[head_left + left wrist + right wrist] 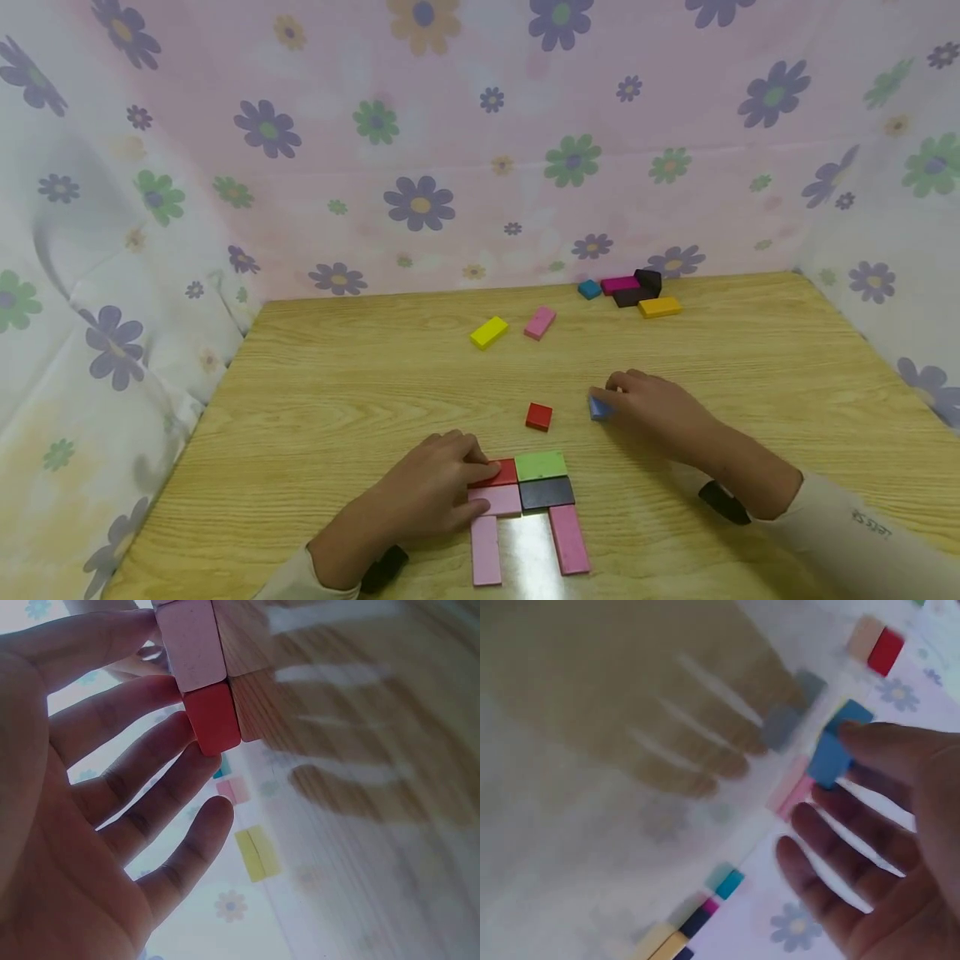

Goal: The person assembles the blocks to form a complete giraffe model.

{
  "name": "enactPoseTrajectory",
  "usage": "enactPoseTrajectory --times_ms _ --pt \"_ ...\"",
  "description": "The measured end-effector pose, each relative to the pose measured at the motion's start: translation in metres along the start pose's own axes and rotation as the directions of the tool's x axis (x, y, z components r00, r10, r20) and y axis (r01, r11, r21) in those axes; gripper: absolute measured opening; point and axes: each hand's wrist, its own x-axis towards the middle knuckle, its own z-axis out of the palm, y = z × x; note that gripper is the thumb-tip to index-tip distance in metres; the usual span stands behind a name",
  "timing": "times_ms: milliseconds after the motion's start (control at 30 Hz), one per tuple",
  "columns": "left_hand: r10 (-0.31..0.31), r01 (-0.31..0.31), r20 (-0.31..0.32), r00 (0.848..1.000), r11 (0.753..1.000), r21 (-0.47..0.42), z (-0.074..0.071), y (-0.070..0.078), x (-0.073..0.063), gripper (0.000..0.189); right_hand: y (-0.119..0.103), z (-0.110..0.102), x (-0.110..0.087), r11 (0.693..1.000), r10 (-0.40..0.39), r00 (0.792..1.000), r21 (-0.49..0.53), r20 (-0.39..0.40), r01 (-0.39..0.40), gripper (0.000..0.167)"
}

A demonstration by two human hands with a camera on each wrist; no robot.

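Observation:
My left hand [427, 492] rests by the left side of a flat block figure, fingertips on a red block [501, 472] and thumb at a pale pink block [498, 501]. In the left wrist view its fingers are stretched out, touching the end of the red block [212, 716]. A green block [541, 465] and a black block [547, 493] make up the figure's right side. Below hang two upright pieces, a pale pink one [486, 551] and a darker pink one [569, 540]. My right hand [663, 412] pinches a small blue block [830, 759] between thumb and fingers, further back.
A small red square block [538, 417] lies between the figure and my right hand. Farther off are a yellow block [489, 332] and a pink block [540, 322]. Teal [590, 289], magenta [619, 286], black and orange [660, 307] blocks cluster near the flowered cloth at the back.

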Motion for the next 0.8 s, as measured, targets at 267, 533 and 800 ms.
enactPoseTrajectory --times_ms 267,533,800 --pt "-0.005 0.005 0.003 1.000 1.000 -0.010 0.000 0.000 0.000 0.040 -0.051 -0.011 -0.011 0.969 -0.103 0.926 0.174 -0.364 0.176 0.052" --pt "-0.005 0.005 0.009 1.000 1.000 0.002 -0.001 0.000 0.001 0.040 -0.122 -0.008 -0.014 0.873 -0.318 0.825 0.195 -0.467 0.446 0.028" --pt "0.011 -0.011 -0.015 1.000 1.000 0.006 0.001 -0.001 0.001 0.039 -0.153 0.000 -0.012 0.805 -0.471 0.781 0.162 -0.410 0.571 0.018"
